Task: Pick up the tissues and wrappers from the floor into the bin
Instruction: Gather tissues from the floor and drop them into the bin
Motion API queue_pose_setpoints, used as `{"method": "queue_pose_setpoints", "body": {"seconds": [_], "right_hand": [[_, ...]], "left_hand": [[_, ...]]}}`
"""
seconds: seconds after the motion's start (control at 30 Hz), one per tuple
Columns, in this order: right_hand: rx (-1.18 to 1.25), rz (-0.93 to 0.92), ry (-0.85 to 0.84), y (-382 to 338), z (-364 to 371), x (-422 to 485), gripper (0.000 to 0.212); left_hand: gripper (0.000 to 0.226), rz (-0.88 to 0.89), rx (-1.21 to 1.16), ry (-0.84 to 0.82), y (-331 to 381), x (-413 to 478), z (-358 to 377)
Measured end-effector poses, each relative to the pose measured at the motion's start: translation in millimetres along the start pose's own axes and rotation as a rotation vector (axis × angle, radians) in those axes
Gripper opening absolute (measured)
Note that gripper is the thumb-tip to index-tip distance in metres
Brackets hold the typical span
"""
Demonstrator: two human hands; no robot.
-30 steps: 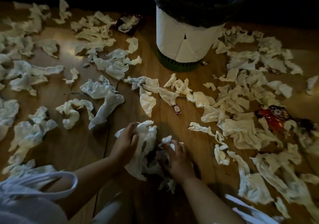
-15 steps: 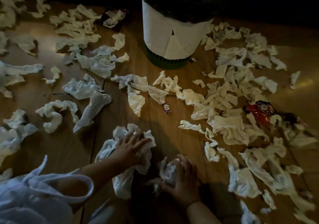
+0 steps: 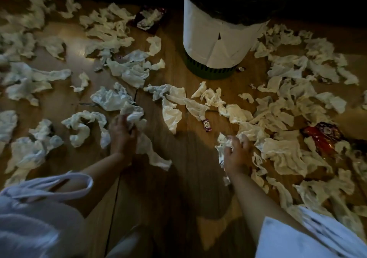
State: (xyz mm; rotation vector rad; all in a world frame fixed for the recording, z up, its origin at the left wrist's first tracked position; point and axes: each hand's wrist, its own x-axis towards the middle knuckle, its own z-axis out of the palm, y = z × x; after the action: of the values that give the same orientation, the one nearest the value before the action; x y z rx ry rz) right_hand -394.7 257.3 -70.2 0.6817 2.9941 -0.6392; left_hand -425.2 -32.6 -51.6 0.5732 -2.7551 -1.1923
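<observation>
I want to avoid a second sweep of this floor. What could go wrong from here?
The tissue bundle in the left hand trails a long tail; part may drop on the way to the bin. The small wrapper is easy to miss in this dim light, as is the red wrapper partly under tissues.

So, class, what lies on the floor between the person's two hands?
Head view: bare wooden floor, apart from a tissue strip trailing from the left hand towards the right hand.
</observation>
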Motion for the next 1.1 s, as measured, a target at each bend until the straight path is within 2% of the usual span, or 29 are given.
{"method": "queue_pose_setpoints", "body": {"seconds": [0.07,0.13,0.23,0.3,0.37,0.47,0.53,0.67,0.73,0.87,0.97,1.03,1.1], "right_hand": [[0.028,-0.071,-0.139,-4,9,-11,0.045],[0.102,-0.188,-0.256,-12,20,-33,0.052],[-0.102,-0.454,-0.310,-19,36,-75,0.047],[-0.193,-0.550,-0.353,-16,43,-94,0.045],[-0.212,-0.608,-0.368,-13,42,-100,0.045],[-0.111,-0.675,-0.426,-12,32,-82,0.041],[-0.004,-0.623,-0.374,-17,23,-61,0.034],[0.340,-0.336,-0.365,-38,-9,-30,0.007],[0.502,-0.231,-0.323,-53,-36,-18,0.013],[0.635,-0.121,-0.223,-88,-93,6,0.029],[0.762,0.010,-0.209,-113,-137,24,0.043],[0.848,0.070,-0.227,-131,-173,38,0.047],[0.927,0.128,-0.255,-150,-210,50,0.038]], "left_hand": [[0.046,-0.075,0.215,-0.051,-21,19,-6],[0.050,-0.128,0.285,-0.167,-35,25,-7],[0.051,-0.066,0.416,-0.267,-35,6,-1],[0.051,0.013,0.508,-0.321,-26,-14,4],[0.052,0.072,0.456,-0.376,-19,-29,10],[0.046,0.018,0.070,-0.478,-7,-45,11],[0.042,-0.061,-0.124,-0.503,6,-49,9],[0.032,-0.187,-0.324,-0.478,44,-45,0],[0.025,-0.185,-0.360,-0.451,70,-40,-10],[0.027,-0.095,-0.422,-0.449,128,-24,-37],[0.009,-0.072,-0.405,-0.431,174,-8,-57],[0.018,-0.047,-0.401,-0.429,213,6,-68],[0.024,-0.028,-0.395,-0.406,251,23,-75]]}}
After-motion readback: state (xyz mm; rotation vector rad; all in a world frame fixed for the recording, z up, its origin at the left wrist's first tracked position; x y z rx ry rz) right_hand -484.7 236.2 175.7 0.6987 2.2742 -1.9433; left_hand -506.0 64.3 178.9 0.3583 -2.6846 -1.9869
